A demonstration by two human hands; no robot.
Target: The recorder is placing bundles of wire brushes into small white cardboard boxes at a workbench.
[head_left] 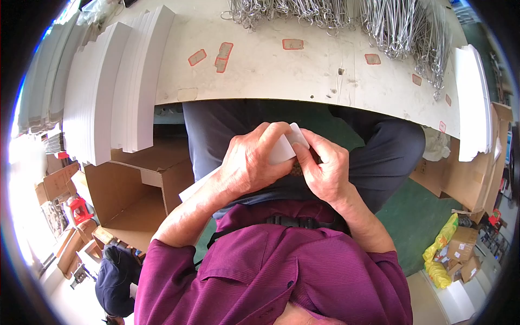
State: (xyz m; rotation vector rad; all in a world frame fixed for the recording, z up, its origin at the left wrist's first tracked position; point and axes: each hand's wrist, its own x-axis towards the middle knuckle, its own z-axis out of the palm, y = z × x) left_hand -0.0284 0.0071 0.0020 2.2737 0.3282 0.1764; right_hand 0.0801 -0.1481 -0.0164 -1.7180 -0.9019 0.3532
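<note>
Above my lap, in front of the table edge, my left hand (252, 157) is wrapped round a long white strip (280, 151). Its lower end sticks out past my left wrist. My right hand (329, 167) pinches the rounded upper end of white material between thumb and fingers, close to the left fingertips. Whether this end is part of the same strip or a separate piece, I cannot tell. My fingers cover much of the middle.
Stacks of white strips (89, 97) stand on the table's left; another white stack (472, 103) is at the right. Bundles of looped metal wire rods (398, 30) lie along the table's far side. Open cardboard boxes (135, 200) stand below left. A person (115, 281) is behind, lower left.
</note>
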